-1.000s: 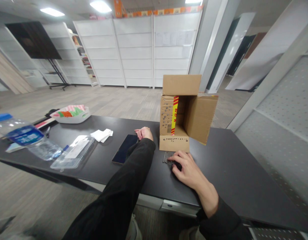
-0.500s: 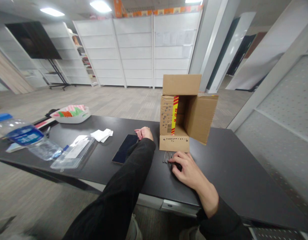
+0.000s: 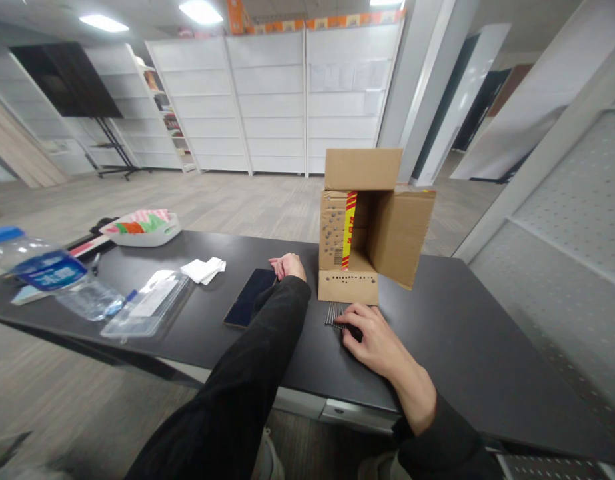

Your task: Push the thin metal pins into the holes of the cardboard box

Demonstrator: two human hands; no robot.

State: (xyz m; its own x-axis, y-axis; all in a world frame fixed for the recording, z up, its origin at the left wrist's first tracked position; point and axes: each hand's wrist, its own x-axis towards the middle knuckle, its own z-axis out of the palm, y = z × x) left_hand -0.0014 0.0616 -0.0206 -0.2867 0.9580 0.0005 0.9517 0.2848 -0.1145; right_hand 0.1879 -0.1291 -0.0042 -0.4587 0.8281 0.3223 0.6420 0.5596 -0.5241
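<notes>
A row of several thin metal nails (image 3: 333,314) lies side by side on the dark tabletop, just in front of an open cardboard box (image 3: 348,288). My right hand (image 3: 370,335) arches over their right end. Its index fingertip touches the nails, while the thumb stays apart below it; the other fingers partly hide that end of the row. My left hand (image 3: 289,266) rests on the table left of the box, fingers curled together, with nothing visible in them. Beside its wrist lies a dark phone (image 3: 247,297), partly covered by the sleeve.
The box's left flap (image 3: 333,230) carries several round grey heads; small holes dot its lower flap. Leftward on the table (image 3: 462,333) are crumpled white paper (image 3: 204,270), a clear plastic case (image 3: 150,303), a lying water bottle (image 3: 57,273) and a white basket (image 3: 152,238).
My right fingertips have shifted very slightly left over the nails. My left hand, the box and the other things stay where they were.
</notes>
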